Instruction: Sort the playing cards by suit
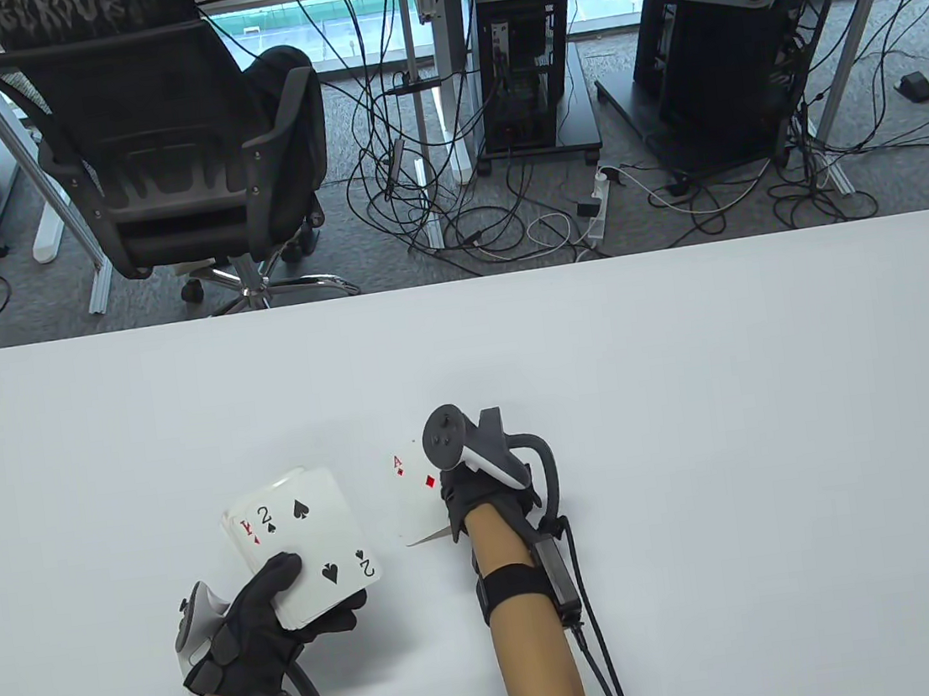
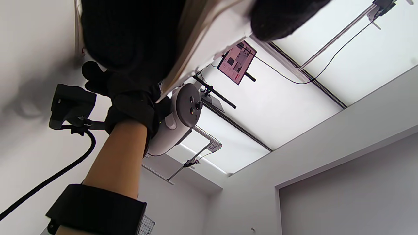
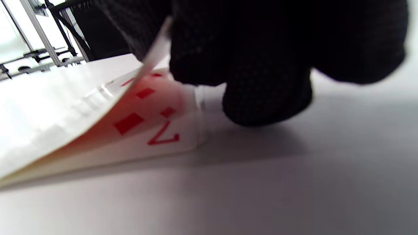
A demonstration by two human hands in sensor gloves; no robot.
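My left hand (image 1: pixel 288 602) grips a face-up deck (image 1: pixel 303 545) just above the table. The 2 of spades is on top and a red king peeks out at its left edge. The deck's edge also shows in the left wrist view (image 2: pixel 209 42). My right hand (image 1: pixel 453 497) pinches the ace of diamonds (image 1: pixel 414 489) face up, to the right of the deck. In the right wrist view my fingers (image 3: pixel 261 65) hold that card (image 3: pixel 65 107) tilted low over a 7 of diamonds (image 3: pixel 160 138) that lies on the table.
The white table (image 1: pixel 689 388) stretches wide to the right and towards the far edge. Beyond that edge are an office chair (image 1: pixel 169 147), cables and computer towers on the floor.
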